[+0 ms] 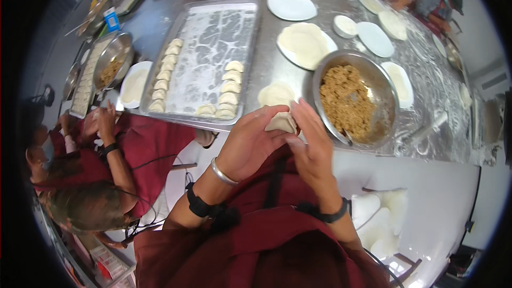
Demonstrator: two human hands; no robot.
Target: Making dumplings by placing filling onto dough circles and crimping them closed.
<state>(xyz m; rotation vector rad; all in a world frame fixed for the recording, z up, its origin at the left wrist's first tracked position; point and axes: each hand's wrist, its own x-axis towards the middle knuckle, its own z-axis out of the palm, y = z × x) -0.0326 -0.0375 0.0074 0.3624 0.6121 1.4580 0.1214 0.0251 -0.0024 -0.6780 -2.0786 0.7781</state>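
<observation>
Between both hands, over the steel table's near edge, is a dumpling (281, 123) in a pale dough wrapper. My left hand (256, 142) holds its left side between thumb and fingers. Against its right side are the fingers of my right hand (312, 142). Dough wrappers (277, 95) lie on the table just beyond the hands. A metal bowl (384, 100) of brown minced filling (346, 102) stands to the right. On the left, a floured metal tray (250, 48) holds folded dumplings (229, 87) in rows along both sides.
A white plate of stacked wrappers (304, 44) stands beyond the bowl, near an empty white plate (292, 7). A rolling pin (426, 128) lies at the right on floured metal. A co-worker (100, 168) sits close on the left; others work at the far right.
</observation>
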